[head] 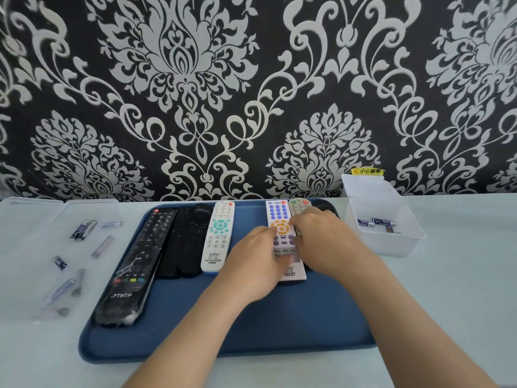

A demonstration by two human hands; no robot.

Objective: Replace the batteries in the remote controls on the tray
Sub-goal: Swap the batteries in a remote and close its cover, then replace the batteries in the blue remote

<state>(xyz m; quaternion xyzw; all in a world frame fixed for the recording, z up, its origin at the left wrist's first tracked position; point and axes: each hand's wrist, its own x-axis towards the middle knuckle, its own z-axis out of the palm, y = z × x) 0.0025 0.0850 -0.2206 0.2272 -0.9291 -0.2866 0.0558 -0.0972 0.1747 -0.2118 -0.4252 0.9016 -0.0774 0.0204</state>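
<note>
A blue tray (pixel 279 317) holds several remotes side by side: a large black THTF remote (pixel 131 270), two black remotes (pixel 184 242), a white remote with teal buttons (pixel 216 236), a white remote with orange buttons (pixel 279 219) and a beige remote (pixel 298 205). My left hand (pixel 251 259) rests its blurred fingers across the lower half of the orange-button remote. The fingers of my right hand (pixel 321 236) curl down at that remote's right edge. This hand hides most of the beige remote.
Loose batteries (pixel 83 230) lie scattered on the pale table left of the tray, by clear plastic lids (pixel 30 208). To the right, a clear box (pixel 391 245) with a few batteries (pixel 376 222) stands against the patterned wall.
</note>
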